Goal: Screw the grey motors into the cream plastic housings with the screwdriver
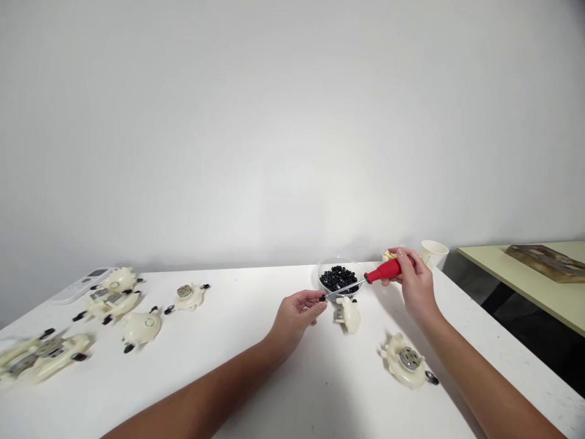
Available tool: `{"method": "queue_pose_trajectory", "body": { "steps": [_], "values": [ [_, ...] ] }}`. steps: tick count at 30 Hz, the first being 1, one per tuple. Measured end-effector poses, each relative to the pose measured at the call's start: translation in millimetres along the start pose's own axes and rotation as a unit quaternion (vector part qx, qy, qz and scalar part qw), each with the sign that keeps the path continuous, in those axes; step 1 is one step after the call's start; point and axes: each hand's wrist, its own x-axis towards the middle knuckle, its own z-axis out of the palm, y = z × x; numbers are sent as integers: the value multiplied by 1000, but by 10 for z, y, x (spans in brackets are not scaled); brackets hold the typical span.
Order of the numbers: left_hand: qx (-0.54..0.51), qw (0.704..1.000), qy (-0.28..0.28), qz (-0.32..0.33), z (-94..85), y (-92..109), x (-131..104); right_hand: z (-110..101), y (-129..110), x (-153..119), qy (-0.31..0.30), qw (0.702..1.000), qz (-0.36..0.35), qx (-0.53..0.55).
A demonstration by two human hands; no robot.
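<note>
My right hand [414, 281] is closed around the red handle of a screwdriver [384, 270], whose metal shaft slants down to the left. Its tip meets a small black part [322, 298] pinched between the fingertips of my left hand [297, 315]. Just behind the shaft sits a clear bowl [320, 268] of small black parts. A cream plastic piece [351, 315] lies below the shaft, right of my left fingertips. Nearer me on the right rests another cream piece [404, 361] with a round metal disc and a black foot.
Several cream pieces with black feet [141, 328] lie on the left of the white table [256, 372], near a white remote-like device [82, 285]. A white cup [432, 253] stands at the back right. Beyond it is a yellowish table [493, 262] with a dark flat item [548, 262].
</note>
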Motion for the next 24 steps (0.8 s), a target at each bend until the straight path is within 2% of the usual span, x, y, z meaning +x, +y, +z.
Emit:
{"method": "queue_pose_trajectory", "body": {
  "steps": [5, 14, 20, 24],
  "values": [
    [0, 1000, 2, 1, 3, 2, -3, -20, 13, 16, -53, 994, 42, 87],
    [8, 1000, -3, 1, -15, -28, 13, 5, 36, 45, 0, 998, 44, 41],
    [7, 1000, 2, -1, -4, -37, 12, -4, 43, 38, -45, 990, 89, 103],
    [12, 1000, -1, -1, 1, -29, -4, 14, 37, 34, -2, 996, 50, 69]
  ]
}}
